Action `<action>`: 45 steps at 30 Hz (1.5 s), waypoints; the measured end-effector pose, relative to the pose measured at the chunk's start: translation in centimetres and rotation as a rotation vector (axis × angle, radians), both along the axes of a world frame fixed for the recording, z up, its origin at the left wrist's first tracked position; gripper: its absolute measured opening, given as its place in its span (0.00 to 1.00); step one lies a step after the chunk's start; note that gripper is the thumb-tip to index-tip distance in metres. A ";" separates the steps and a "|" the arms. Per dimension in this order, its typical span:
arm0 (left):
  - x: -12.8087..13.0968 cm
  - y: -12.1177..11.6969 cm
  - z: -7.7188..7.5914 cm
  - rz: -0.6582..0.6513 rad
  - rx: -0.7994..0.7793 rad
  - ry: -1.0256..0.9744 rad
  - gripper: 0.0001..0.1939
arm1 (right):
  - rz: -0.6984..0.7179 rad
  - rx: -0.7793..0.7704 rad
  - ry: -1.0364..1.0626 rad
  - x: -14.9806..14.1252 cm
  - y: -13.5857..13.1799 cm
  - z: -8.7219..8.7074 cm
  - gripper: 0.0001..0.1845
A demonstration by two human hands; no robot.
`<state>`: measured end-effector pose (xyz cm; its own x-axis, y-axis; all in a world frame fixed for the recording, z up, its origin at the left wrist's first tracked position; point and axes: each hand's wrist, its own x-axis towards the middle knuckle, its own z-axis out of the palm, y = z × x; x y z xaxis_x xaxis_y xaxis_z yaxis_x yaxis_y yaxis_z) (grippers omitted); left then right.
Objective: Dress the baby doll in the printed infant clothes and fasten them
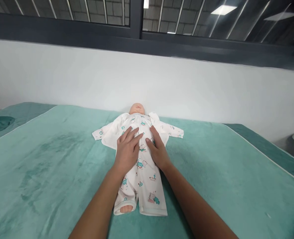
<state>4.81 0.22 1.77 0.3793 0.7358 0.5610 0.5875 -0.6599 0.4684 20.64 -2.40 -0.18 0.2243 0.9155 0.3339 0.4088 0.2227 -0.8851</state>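
i spread left hand (127, 150) and right hand (160, 152), empty, on suit (142, 157) below doll's head (137, 108); likely soft, best held by hem (153, 211).

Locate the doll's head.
In the head view, the doll's head lies just left of centre by the white wall, beyond the left hand and right hand.
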 end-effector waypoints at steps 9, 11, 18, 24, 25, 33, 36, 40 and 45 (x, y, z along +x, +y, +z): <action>-0.3 0.3 0.0 -0.084 -0.112 -0.018 0.20 | -0.065 -0.149 -0.109 2.2 5.9 2.2 0.31; -0.4 0.4 0.2 -0.082 -0.139 -0.060 0.19 | -0.109 -0.101 -0.206 3.1 6.9 2.3 0.25; -0.6 0.9 0.2 -0.100 -0.173 -0.163 0.18 | -0.070 -0.091 -0.333 6.3 10.4 2.9 0.14; -0.5 1.1 -0.1 -0.092 -0.142 -0.169 0.14 | -0.054 -0.082 -0.404 7.5 12.4 3.1 0.03; -0.5 1.0 0.0 -0.091 -0.148 -0.171 0.13 | -0.084 -0.073 -0.403 7.4 12.5 2.9 0.03; -0.5 1.3 -0.2 -0.048 -0.272 -0.393 0.12 | -0.274 0.024 -0.244 5.1 10.4 0.2 0.16; -0.7 1.9 -0.2 0.116 -0.415 -0.518 0.21 | -0.235 0.088 -0.170 4.4 9.0 0.6 0.19; -0.9 2.3 0.1 0.167 -0.645 -0.592 0.25 | -0.088 0.164 -0.209 2.6 9.1 3.4 0.18; -1.5 2.5 0.3 0.156 -0.667 -0.649 0.24 | 0.077 -0.038 -0.799 -0.8 12.4 7.6 0.17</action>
